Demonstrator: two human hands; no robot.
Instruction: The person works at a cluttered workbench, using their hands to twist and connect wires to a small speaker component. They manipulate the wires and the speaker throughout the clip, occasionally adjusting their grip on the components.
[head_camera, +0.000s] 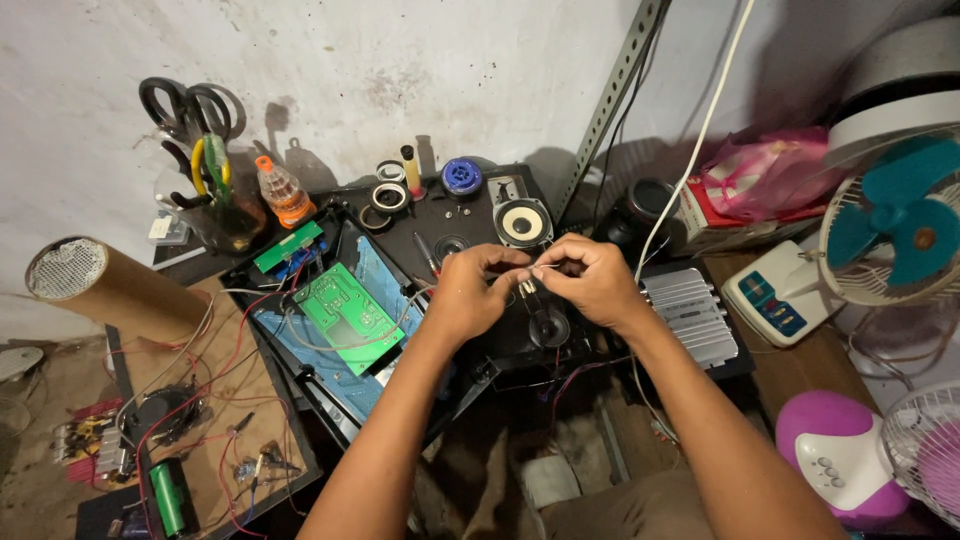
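A thin pale wire (548, 268) is pinched between the fingertips of both hands, the left hand (468, 292) and the right hand (592, 280) drawn close together and nearly touching above a small round speaker (548, 326) in the opened black casing (470, 215). The wire's end looks not yet joined to anything; whether it is stripped is too small to tell. Left of the hands a green circuit board (347, 316) lies bare, red leads (215, 365) trailing over the bench's left edge. A larger speaker cone (522, 222) sits toward the back edge, a finned heat sink (692, 316) just right of the right wrist, and a blue-bladed fan (895, 220) at the right end.
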